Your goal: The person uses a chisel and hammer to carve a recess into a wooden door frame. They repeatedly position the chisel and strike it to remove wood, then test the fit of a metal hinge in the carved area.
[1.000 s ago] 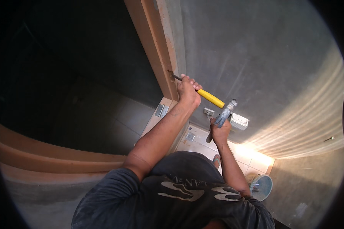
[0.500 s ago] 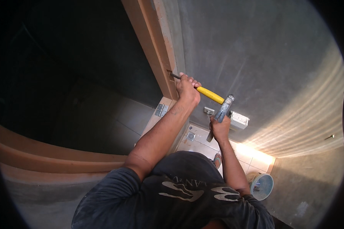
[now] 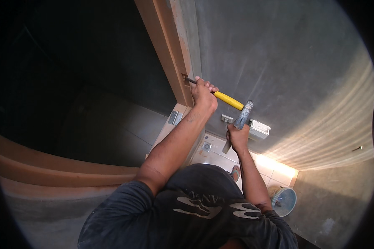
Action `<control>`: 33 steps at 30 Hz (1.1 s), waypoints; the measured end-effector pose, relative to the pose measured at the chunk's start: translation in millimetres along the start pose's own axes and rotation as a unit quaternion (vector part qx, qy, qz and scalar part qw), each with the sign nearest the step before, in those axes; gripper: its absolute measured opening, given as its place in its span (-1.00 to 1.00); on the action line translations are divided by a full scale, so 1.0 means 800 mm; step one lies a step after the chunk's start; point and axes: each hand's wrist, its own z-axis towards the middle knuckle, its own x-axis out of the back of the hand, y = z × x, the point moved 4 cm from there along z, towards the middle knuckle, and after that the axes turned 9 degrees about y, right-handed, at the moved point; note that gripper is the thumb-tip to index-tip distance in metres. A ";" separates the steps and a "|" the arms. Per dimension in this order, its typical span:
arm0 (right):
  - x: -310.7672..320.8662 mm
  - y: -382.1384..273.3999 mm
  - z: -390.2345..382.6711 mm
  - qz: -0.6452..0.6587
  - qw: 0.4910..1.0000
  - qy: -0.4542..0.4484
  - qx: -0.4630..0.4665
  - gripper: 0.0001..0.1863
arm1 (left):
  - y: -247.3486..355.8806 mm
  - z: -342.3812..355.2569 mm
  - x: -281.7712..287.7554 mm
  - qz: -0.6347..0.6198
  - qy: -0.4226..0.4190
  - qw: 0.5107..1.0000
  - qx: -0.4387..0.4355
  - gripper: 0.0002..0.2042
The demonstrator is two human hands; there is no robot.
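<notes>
My left hand (image 3: 204, 96) is closed round the shank of a chisel with a yellow handle (image 3: 228, 101). The chisel's tip meets a small cut recess (image 3: 184, 78) in the brownish wooden door frame (image 3: 170, 54). In my right hand (image 3: 239, 138) is a hammer (image 3: 243, 115), gripped by its handle close below the worn metal head. That head is at the butt end of the chisel; whether the two touch, I cannot tell. A metal hinge (image 3: 175, 118) lies below the frame, left of my left forearm.
A grey plastered wall (image 3: 278, 54) rises beyond my hands. A white ribbed box (image 3: 259, 129) and a small fixture (image 3: 226, 118) are near my right hand. Below are floor tiles with a drain (image 3: 207, 146), and a bucket (image 3: 285, 202) stands by my right arm.
The hammer and my right hand have shifted very slightly up and left. The chisel stays in my left hand at the recess.
</notes>
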 end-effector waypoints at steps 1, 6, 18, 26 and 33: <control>0.007 0.000 0.002 0.003 1.000 0.026 -0.002 -0.84 | -0.001 -0.002 0.001 0.010 0.002 1.000 -0.006 -0.77; -0.009 0.008 0.005 -0.001 0.999 -0.036 0.009 -0.83 | -0.003 -0.006 0.000 0.000 0.001 1.000 0.005 -0.83; 0.066 0.029 -0.018 -0.034 0.999 0.010 0.013 -0.88 | 0.023 -0.014 0.021 0.094 -0.024 0.995 0.029 -0.76; 0.060 0.044 -0.018 -0.096 0.990 0.042 0.094 -0.98 | 0.009 -0.060 0.033 0.096 -0.028 0.993 0.056 -0.80; 0.052 0.041 -0.010 -0.081 0.993 0.037 0.075 -0.95 | 0.017 -0.040 0.015 0.106 -0.062 0.992 0.027 -0.81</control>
